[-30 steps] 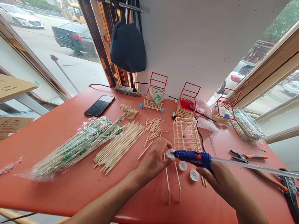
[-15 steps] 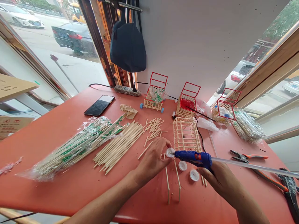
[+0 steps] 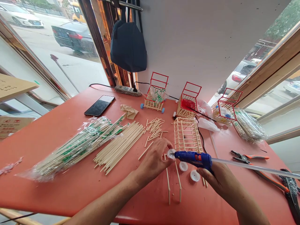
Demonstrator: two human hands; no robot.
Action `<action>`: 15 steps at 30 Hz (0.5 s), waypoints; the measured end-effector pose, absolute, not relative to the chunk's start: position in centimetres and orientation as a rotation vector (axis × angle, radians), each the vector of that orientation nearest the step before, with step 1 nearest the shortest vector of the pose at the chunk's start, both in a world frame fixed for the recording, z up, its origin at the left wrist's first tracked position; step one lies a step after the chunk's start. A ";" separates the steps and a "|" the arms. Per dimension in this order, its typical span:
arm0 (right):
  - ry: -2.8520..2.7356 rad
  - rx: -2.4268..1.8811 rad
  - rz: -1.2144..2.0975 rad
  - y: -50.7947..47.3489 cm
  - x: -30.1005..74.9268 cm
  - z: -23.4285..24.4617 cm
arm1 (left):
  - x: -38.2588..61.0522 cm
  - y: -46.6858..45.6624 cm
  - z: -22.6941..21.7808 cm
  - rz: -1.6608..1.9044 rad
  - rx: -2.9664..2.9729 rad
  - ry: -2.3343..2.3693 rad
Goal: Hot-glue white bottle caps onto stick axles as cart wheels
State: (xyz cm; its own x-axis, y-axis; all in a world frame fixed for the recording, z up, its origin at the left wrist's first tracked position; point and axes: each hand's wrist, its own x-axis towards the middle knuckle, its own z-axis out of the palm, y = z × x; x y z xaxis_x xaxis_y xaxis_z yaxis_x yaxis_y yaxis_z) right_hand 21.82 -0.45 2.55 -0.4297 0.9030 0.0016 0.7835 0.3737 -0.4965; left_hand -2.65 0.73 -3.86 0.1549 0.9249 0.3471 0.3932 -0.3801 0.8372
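Observation:
Pinched between the thumb and fingers of my left hand (image 3: 154,159) is a white bottle cap (image 3: 171,153), its hollow side facing the glue gun. My right hand (image 3: 220,178) grips a blue hot glue gun (image 3: 194,157), with a long clear glue stick (image 3: 253,168) running out of its back. The gun's nozzle points left into the cap. Two more white caps, a nearer one (image 3: 195,176) and a farther one (image 3: 183,166), lie on the table below the gun. Just behind it stands a basket frame of wooden sticks (image 3: 187,134). Thin jointed sticks (image 3: 178,184) lie below my left hand.
Left of my hands lie loose sticks (image 3: 120,145), short cut pieces (image 3: 154,128) and a plastic-wrapped bundle (image 3: 77,150). A phone (image 3: 100,105) rests farther back. Small stick carts with red handles, one (image 3: 154,97) at the rear, line the wall. Pliers (image 3: 250,157) are at right.
Almost nothing differs. The cap and the glue gun's nozzle stay together, with at most a tiny shift of the gun to the left.

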 end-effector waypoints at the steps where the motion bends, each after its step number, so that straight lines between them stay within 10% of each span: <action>1: -2.362 -1.494 0.627 -0.4 21.8 2.5 | -2.6 0.7 -3.9 1.185 1.855 1.254; 15: -2.352 -1.503 0.686 -0.2 22.1 2.6 | -2.7 0.8 -4.0 1.192 1.821 1.250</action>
